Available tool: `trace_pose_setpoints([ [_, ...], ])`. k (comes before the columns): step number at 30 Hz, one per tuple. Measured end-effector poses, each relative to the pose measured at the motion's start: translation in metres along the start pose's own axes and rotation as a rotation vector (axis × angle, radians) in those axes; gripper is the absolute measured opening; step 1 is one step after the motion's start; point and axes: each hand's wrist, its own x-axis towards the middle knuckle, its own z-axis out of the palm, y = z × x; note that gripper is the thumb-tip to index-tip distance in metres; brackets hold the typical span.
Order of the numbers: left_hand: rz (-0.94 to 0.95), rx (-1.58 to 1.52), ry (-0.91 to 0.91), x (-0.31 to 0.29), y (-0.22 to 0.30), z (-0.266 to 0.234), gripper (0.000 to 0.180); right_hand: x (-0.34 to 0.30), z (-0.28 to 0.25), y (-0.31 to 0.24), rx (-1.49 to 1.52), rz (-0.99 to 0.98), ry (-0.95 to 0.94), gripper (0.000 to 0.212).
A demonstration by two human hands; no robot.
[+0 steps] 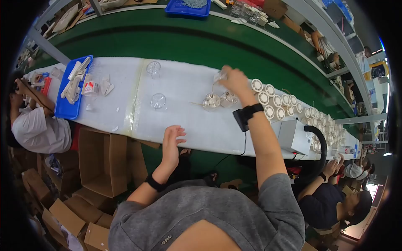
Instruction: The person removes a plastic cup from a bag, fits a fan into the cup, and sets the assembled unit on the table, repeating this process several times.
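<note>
Four clear cups [158,101] (at least), dozens of round white pieces [263,98]

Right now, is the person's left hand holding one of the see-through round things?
No, the left hand is empty, with its fingers apart from the see-through round thing on the table.

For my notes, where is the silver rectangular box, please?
In the head view's right half, the box sits between the right forearm and curved black hose.

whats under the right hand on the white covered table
Part of a clear round piece shows from under the right hand, on the white table cover; whatever sits directly beneath the hand is hidden.
</note>
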Motion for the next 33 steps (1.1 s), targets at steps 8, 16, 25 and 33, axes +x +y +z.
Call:
trace_pose_setpoints([
  [8,-0.078,-0.008,0.024,0.011,0.0,-0.023,0.025,0.006,-0.002,0.073,0.049,0.151,0.173,0.068],
  [16,-0.063,0.051,-0.16,0.026,0.009,-0.004,0.023,-0.025,-0.016,0.094,0.509,0.282,0.229,0.057],
  [25,-0.413,-0.621,-0.414,0.035,0.0,0.006,0.042,-0.123,-0.003,-0.085,1.985,0.21,-0.966,0.05],
  [33,-0.37,-0.871,-0.205,0.011,0.013,-0.077,0.048,-0.067,0.036,-0.152,0.448,-0.368,-0.159,0.04],
])
